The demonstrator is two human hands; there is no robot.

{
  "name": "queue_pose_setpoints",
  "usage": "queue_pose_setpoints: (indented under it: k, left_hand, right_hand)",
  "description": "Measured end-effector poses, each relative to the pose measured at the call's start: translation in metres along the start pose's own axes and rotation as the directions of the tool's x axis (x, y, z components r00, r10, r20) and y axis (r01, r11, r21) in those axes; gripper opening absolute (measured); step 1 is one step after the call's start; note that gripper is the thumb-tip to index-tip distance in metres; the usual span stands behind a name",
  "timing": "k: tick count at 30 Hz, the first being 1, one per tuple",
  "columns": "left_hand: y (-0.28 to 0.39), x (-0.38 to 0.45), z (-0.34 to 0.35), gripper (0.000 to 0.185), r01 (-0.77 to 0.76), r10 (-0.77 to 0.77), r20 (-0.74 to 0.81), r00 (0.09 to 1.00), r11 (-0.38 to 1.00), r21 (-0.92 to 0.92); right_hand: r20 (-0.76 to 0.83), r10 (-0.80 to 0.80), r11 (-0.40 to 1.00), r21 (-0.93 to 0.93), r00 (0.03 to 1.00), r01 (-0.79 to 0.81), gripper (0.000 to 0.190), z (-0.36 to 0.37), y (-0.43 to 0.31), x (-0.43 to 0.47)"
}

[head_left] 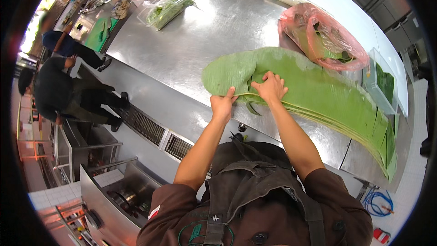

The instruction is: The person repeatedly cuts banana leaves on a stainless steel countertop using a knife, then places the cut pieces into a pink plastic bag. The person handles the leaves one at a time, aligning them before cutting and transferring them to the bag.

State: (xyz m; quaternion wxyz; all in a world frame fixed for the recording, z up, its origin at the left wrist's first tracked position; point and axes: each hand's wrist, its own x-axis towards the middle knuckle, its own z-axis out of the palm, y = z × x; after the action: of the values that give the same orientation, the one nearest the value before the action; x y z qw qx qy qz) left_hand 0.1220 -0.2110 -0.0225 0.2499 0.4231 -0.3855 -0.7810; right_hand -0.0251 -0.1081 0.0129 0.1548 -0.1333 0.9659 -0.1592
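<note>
A stack of long green banana leaves [327,95] lies along the near edge of the stainless steel table [153,48]. My left hand [222,105] grips the near edge of the top leaf, its thumb on the upper side and its fingers mostly hidden beneath. Just to the right, my right hand [271,87] rests on the leaf with fingers spread and bent, beside a fold where the left part of the leaf laps over. A small torn strip of leaf [253,108] hangs below the stack, between my hands.
Behind the stack lies a pink plastic bag [355,53] holding leaf pieces. Right of it stands a clear plastic container [379,89] with dark green leaves. Another clear container [170,8] of greens is at the back left. Two people stand at the left, near a green cutting board [97,37].
</note>
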Motion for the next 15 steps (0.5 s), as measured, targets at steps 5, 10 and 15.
queue_pose_setpoints:
  k: [5,10,15]
  left_hand:
    - [-0.005,-0.053,-0.007,0.046,0.048,-0.055,-0.018,0.998,0.960,-0.274]
    - [0.008,-0.047,-0.007,0.036,0.107,-0.106,0.020,0.994,0.943,-0.315]
    - [0.022,-0.036,-0.025,0.031,0.151,-0.130,0.109,0.985,0.965,-0.214]
  right_hand:
    - [-0.076,-0.072,0.995,0.057,0.994,0.076,0.052,0.010,0.002,0.006]
    - [-0.360,-0.294,0.841,0.342,0.885,0.419,0.053,0.000,0.024,-0.017]
    - [0.448,-0.136,0.442,0.826,0.884,-0.350,0.047,-0.002,0.042,-0.087]
